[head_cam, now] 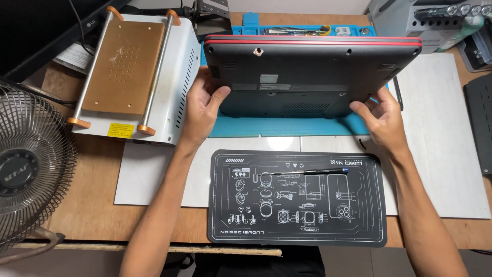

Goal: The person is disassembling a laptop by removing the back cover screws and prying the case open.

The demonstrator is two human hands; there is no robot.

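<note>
A closed black laptop [307, 66] with a red edge lies bottom up over a blue work mat [277, 127]. My left hand [202, 105] grips its near left corner, thumb on the underside. My right hand [382, 115] holds the near right corner the same way. The laptop's near edge seems lifted off the mat. A thin screwdriver [307, 172] with a blue tip end lies on a black printed mat [297, 205] in front of me, between my forearms.
A white heating machine [179, 77] with a copper-coloured plate stands at the left. A metal fan [25, 169] sits at the near left. Grey equipment [405, 20] is at the back right. White sheets [441, 149] cover the wooden desk. A dark object [479, 123] sits at the right edge.
</note>
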